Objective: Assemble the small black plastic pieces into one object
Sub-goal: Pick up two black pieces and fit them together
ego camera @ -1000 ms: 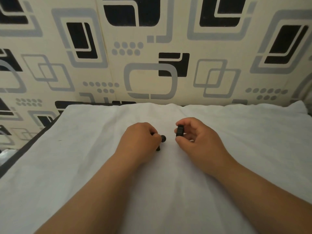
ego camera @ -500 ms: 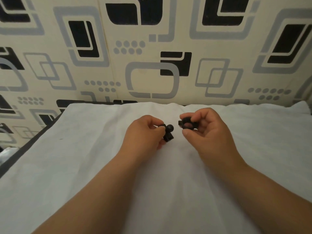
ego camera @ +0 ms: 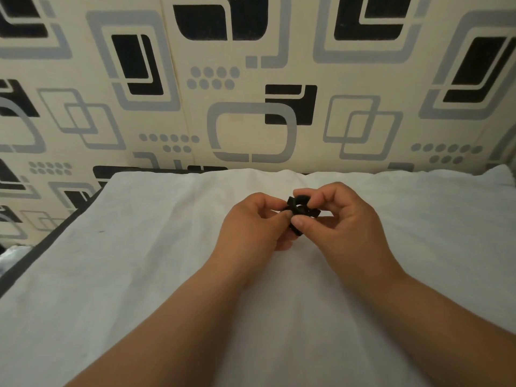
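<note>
With your left hand [ego camera: 252, 219] and right hand [ego camera: 339, 219] both pinching the small black plastic pieces [ego camera: 299, 210] together just above the white cloth-covered surface [ego camera: 139, 261], keep the parts square — press straight in, without twisting — until they seat.

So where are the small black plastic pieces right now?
In the head view, the small black plastic pieces sit just right of centre, pinched between the left hand and right hand, raised above the white cloth.
</note>
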The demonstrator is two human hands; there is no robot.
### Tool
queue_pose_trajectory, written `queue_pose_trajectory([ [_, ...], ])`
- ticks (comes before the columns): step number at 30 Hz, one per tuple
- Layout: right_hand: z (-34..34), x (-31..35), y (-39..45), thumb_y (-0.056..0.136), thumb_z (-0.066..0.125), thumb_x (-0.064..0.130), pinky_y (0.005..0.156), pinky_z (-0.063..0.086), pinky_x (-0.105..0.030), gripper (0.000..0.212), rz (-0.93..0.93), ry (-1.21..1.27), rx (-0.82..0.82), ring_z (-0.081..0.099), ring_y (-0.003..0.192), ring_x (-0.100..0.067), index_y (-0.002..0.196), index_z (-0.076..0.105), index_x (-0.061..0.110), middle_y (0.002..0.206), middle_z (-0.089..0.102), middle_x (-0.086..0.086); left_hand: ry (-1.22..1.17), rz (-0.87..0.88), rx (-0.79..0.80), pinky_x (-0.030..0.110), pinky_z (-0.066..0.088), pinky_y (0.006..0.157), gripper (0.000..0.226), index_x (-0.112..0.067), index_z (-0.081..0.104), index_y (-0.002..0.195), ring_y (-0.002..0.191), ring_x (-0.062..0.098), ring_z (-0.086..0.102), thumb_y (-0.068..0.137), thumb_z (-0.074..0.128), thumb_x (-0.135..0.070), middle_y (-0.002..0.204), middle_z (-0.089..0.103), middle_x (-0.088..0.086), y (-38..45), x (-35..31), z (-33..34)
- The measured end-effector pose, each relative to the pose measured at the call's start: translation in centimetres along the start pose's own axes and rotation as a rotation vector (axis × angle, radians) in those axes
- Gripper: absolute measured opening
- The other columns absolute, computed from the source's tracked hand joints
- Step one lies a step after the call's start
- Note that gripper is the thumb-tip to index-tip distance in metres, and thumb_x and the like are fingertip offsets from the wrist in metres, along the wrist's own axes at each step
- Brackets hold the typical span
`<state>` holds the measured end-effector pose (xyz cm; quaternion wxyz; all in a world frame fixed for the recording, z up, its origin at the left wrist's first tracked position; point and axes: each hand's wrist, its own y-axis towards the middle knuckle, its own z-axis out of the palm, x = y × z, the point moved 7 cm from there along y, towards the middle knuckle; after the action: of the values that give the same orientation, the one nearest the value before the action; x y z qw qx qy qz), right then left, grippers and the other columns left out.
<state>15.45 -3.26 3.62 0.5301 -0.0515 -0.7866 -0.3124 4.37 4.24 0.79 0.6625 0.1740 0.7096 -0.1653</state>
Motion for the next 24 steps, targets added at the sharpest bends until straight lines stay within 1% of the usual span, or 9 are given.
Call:
queue_pose_trajectory([
  [1, 0.0, 0.0, 0.0, 0.069, 0.071, 0.017, 0.069, 0.056, -0.026, 0.022, -0.003, -0.015, -0.001, 0.068, 0.075, -0.009, 0.074, 0.051, 0.026, 0.097, 0.067, 0.018, -0.02, 0.001, 0.004, 0.02, 0.051, 0.052, 0.007, -0.015, 0.061, 0.088, 0.064, 0.014, 0.071, 0.081, 0.061, -0.016, 0.079, 0.072, 0.008, -0.1, 0.0, 0.1],
  [4, 0.0, 0.1, 0.0, 0.069, 0.071, 0.017, 0.068, 0.055, -0.021, 0.023, -0.022, -0.042, -0.01, 0.066, 0.078, -0.005, 0.077, 0.052, 0.027, 0.098, 0.066, 0.019, -0.088, -0.01, 0.006, 0.02, 0.051, 0.053, 0.012, -0.012, 0.061, 0.093, 0.065, 0.014, 0.07, 0.082, 0.06, -0.015, 0.085, 0.072, 0.01, -0.2, -0.1, 0.3],
  [9, -0.1, 0.2, 0.1, 0.069, 0.071, 0.013, 0.069, 0.053, -0.02, 0.028, -0.04, -0.036, -0.024, 0.065, 0.084, -0.002, 0.081, 0.052, 0.03, 0.098, 0.066, 0.018, -0.212, -0.043, 0.01, 0.02, 0.052, 0.054, 0.012, -0.01, 0.062, 0.095, 0.061, 0.01, 0.069, 0.085, 0.056, -0.011, 0.085, 0.071, 0.008, -0.4, 0.0, 0.6],
  [12, 0.0, 0.3, 0.1, 0.069, 0.071, 0.014, 0.068, 0.052, -0.017, 0.032, -0.047, -0.028, -0.028, 0.064, 0.086, -0.001, 0.083, 0.052, 0.036, 0.093, 0.069, 0.018, -0.265, -0.052, 0.02, 0.02, 0.052, 0.056, 0.011, -0.011, 0.062, 0.092, 0.067, 0.013, 0.07, 0.086, 0.053, -0.01, 0.09, 0.071, 0.009, -0.5, 0.1, 0.8],
  [14, 0.0, 0.3, 0.1, 0.069, 0.071, 0.015, 0.068, 0.051, -0.016, 0.033, -0.049, -0.026, -0.022, 0.064, 0.087, -0.001, 0.086, 0.051, 0.036, 0.093, 0.068, 0.02, -0.314, -0.068, 0.032, 0.021, 0.053, 0.059, 0.011, -0.011, 0.063, 0.092, 0.071, 0.015, 0.071, 0.087, 0.052, -0.012, 0.094, 0.072, 0.011, -0.6, 0.1, 1.0],
  [18, -0.1, 0.2, 0.2, 0.069, 0.071, 0.015, 0.069, 0.05, -0.014, 0.033, -0.051, -0.018, -0.018, 0.064, 0.087, 0.0, 0.086, 0.051, 0.036, 0.094, 0.067, 0.022, -0.416, -0.107, 0.045, 0.023, 0.054, 0.062, 0.012, -0.012, 0.064, 0.087, 0.079, 0.021, 0.071, 0.086, 0.053, -0.018, 0.093, 0.072, 0.011, -0.7, 0.4, 1.3],
  [22, 0.0, -0.1, 0.2, 0.07, 0.071, 0.013, 0.069, 0.049, -0.013, 0.032, -0.042, -0.023, -0.013, 0.064, 0.087, 0.0, 0.086, 0.052, 0.033, 0.091, 0.068, 0.02, -0.477, -0.133, 0.051, 0.024, 0.055, 0.064, 0.011, -0.01, 0.062, 0.09, 0.082, 0.023, 0.071, 0.086, 0.055, -0.017, 0.098, 0.071, 0.014, -0.6, 0.7, 1.5],
  [24, 0.0, -0.1, 0.2, 0.07, 0.071, 0.013, 0.069, 0.05, -0.014, 0.031, -0.04, -0.033, -0.009, 0.063, 0.088, 0.0, 0.087, 0.053, 0.032, 0.091, 0.069, 0.017, -0.531, -0.146, 0.089, 0.025, 0.055, 0.065, 0.014, -0.007, 0.062, 0.094, 0.082, 0.023, 0.071, 0.086, 0.054, -0.014, 0.095, 0.072, 0.014, -0.5, 0.8, 1.7],
])
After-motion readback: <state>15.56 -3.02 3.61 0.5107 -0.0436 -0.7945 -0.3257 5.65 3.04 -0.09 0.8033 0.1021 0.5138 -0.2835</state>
